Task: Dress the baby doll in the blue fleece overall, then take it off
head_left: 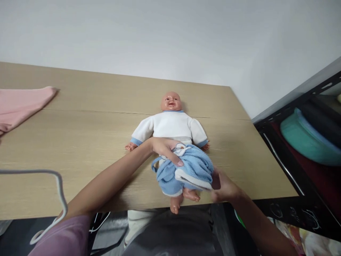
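Observation:
A baby doll (171,101) lies on its back on the wooden table, feet at the near edge. It wears a white top (172,124) with blue cuffs. Light blue overalls (197,160) with white trim and a cartoon patch are bunched over its hips and legs; both feet show below. My left hand (166,147) grips the overalls at the waist, thumb on top, its other fingers mostly hidden in the cloth. At the white-trimmed leg opening, my right hand (225,185) is closed on the cloth, its fingertips partly hidden.
A pink cloth (23,105) lies on the table's (87,131) left side. A grey cable (57,177) loops over the near left edge. To the right, a black metal shelf (279,156) holds a teal basin (306,138). A white wall (133,35) stands behind.

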Available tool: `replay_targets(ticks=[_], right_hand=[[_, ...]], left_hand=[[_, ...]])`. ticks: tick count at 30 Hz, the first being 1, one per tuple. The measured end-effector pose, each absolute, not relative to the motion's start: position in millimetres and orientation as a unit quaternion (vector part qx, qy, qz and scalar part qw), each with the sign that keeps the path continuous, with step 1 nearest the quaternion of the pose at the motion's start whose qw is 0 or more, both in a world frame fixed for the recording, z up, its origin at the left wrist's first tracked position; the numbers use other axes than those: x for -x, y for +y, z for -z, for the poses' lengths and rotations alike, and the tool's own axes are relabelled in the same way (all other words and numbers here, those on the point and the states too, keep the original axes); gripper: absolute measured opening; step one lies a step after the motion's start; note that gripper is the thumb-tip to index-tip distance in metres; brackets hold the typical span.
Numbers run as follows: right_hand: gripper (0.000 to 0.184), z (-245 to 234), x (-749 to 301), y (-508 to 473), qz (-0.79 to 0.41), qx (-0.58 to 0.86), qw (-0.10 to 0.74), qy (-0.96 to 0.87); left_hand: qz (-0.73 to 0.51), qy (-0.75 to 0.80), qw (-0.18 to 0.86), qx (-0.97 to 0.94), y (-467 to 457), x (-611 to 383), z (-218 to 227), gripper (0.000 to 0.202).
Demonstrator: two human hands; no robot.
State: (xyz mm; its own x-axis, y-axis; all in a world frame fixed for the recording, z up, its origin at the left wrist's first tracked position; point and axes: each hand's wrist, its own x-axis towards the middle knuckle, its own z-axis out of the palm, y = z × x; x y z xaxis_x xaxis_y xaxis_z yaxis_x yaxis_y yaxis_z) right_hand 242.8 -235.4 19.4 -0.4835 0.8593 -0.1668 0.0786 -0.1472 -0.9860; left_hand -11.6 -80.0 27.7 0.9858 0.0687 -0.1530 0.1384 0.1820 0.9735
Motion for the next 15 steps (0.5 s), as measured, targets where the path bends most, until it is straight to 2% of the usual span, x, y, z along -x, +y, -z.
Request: replay_targets(ticks=[4,6,9,11,15], right_hand=[[0.041,-21,-237,-247,-0.449,0.527,0.421,-0.586],[0.029,-18,-237,-251,-0.372,0.562,0.437,-0.596],[0.030,-13,-239,-259,-0.390,0.567,0.439,-0.578],[0.039,-13,-239,-265,-0.451,0.552,0.441,-0.545],[0.054,-19,-237,-271,-0.553,0.543,0.388,-0.499]], left_hand=[[0.019,0.074,0.737,-0.671,-86,9,-44,0.052],[0.002,0.076,0.692,-0.718,-92,5,-54,0.052],[-0.034,0.082,0.625,-0.776,-104,-5,-63,0.043],[-0.063,0.085,0.611,-0.785,-110,-11,-63,0.038],[-0.107,0.111,0.579,-0.801,-118,-16,-61,0.035]])
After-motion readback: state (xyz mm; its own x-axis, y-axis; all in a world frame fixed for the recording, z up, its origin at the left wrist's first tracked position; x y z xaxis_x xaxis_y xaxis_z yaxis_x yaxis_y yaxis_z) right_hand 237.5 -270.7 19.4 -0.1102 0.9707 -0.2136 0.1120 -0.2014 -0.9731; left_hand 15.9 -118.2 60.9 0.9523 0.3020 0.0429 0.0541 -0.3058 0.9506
